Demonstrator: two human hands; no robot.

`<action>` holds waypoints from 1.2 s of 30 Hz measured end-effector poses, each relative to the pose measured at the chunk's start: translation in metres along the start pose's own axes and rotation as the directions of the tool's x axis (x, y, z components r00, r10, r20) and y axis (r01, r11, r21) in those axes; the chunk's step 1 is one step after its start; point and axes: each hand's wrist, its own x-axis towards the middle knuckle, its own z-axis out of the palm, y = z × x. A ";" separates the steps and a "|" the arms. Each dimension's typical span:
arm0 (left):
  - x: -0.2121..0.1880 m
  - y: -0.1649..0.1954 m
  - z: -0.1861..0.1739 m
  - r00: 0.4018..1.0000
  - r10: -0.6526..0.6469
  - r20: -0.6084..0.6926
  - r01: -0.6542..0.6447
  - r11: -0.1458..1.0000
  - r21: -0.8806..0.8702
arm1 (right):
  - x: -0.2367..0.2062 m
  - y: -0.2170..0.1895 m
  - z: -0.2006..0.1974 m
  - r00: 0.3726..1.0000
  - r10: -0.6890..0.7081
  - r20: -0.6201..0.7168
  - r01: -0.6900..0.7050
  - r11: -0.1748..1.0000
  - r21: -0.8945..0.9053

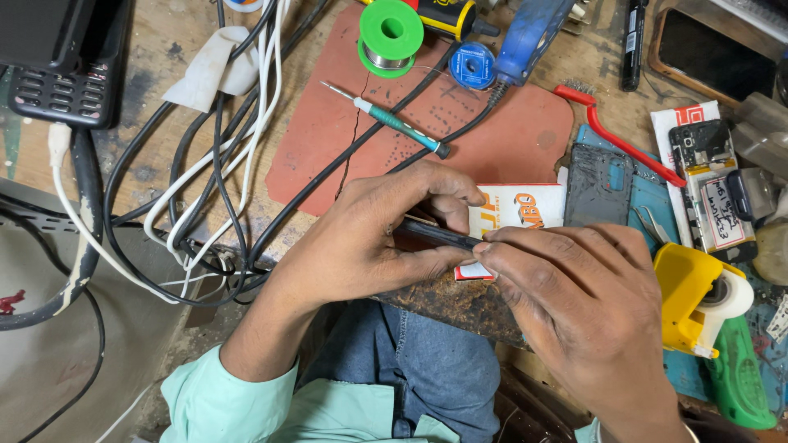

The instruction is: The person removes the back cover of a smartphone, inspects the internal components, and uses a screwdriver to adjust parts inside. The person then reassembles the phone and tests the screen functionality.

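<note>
Cluttered wooden workbench [164, 49] carries a red rubber mat [509, 139]. Left hand [361, 238] and right hand [574, 303] both pinch a thin black flat device [439, 236]; a green-handled screwdriver [394, 123] lies at twelve o'clock.

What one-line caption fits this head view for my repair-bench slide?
Both hands, left hand and right hand, grip a thin black flat part over a cluttered workbench beside a red mat.

Left hand [361, 238] and right hand [574, 303] together grip a thin black phone part [439, 235] above a red mat [328, 139]
</note>
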 end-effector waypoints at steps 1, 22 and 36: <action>0.000 0.000 0.000 1.000 0.003 -0.002 -0.003 1.000 0.003 | 0.000 0.000 0.000 1.000 -0.004 -0.002 0.004 1.000 -0.003; -0.008 0.002 0.033 0.820 -0.067 -0.568 -0.119 0.952 -0.284 | -0.024 -0.009 0.032 0.654 0.672 -0.346 -0.219 0.606 0.764; -0.019 -0.017 0.079 0.894 -0.449 0.017 0.104 0.169 -0.980 | -0.024 -0.022 0.066 0.538 0.803 -0.256 -0.058 0.338 0.939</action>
